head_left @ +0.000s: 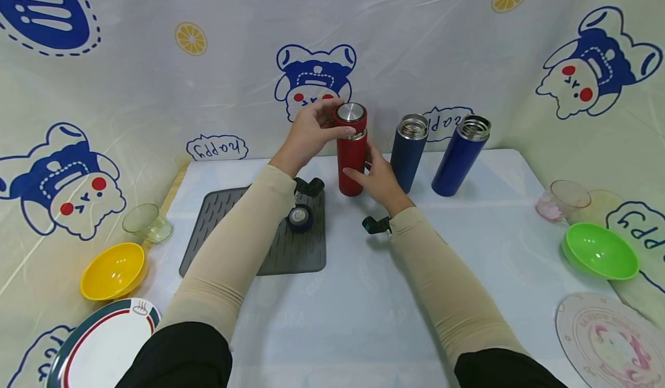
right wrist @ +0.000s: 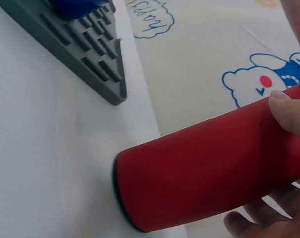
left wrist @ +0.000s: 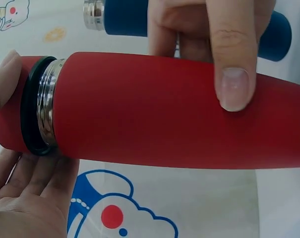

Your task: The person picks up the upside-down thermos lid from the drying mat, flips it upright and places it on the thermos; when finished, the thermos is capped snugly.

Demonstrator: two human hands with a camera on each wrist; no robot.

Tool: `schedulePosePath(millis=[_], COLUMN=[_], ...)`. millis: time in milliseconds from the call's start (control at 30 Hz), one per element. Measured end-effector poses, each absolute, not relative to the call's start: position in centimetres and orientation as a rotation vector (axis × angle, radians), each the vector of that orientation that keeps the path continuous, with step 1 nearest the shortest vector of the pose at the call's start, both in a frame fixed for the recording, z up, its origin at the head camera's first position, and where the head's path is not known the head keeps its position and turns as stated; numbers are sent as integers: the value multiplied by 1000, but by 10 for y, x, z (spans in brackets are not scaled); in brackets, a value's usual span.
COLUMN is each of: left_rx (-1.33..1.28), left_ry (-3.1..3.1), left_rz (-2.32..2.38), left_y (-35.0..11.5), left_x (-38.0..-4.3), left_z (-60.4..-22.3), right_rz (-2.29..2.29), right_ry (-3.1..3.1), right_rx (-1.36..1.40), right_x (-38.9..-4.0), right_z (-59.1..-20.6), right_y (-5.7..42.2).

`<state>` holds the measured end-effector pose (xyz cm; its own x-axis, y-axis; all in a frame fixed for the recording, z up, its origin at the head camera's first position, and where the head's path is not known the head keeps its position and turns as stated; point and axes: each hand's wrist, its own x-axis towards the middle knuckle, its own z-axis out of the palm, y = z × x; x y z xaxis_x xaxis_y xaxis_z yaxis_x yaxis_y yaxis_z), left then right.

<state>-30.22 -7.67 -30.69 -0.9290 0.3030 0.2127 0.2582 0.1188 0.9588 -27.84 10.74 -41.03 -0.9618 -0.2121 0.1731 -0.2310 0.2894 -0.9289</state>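
Observation:
A red thermos flask (head_left: pixel 351 160) stands upright near the back of the table. My left hand (head_left: pixel 312 131) pinches its red lid (head_left: pixel 350 112) between thumb and fingers. Below the lid, a strip of the steel neck (left wrist: pixel 48 101) shows, beside the lid's dark rim. Lower down, my right hand (head_left: pixel 381 177) grips the flask's body, its thumb (left wrist: pixel 235 89) lying along the front. To the right stand a dark blue flask (head_left: pixel 408 160) and a brighter blue flask (head_left: pixel 459 160), both lidless with steel mouths showing.
A grey ridged mat (head_left: pixel 306 255) lies left, partly under my left arm, with a dark blue lid (head_left: pixel 299 217) on it. Along the left are a glass (head_left: pixel 156 229), yellow bowl (head_left: pixel 114 272) and plate (head_left: pixel 109 347); along the right, a pink glass (head_left: pixel 563 200), green bowl (head_left: pixel 600 252) and pink-patterned plate (head_left: pixel 613 342).

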Motion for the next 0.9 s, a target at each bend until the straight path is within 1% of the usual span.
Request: schedulePosePath(millis=[133, 400, 700, 900], left_rx=[589, 582, 573, 626], left_ry=[2311, 2274, 2254, 2251], left_rz=[1978, 1980, 1999, 1944], left_y=[-77, -75, -77, -78], left_x=[-303, -289, -306, -300], left_z=[-308, -299, -317, -312], right_rz=[1836, 1860, 1885, 1901], right_ry=[-2504, -2508, -2493, -2463], right_rx=[418, 381, 416, 425], right_x=[-279, -277, -257, -263], right_z=[-416, -417, -391, -401], right_y=[107, 107, 109, 112])
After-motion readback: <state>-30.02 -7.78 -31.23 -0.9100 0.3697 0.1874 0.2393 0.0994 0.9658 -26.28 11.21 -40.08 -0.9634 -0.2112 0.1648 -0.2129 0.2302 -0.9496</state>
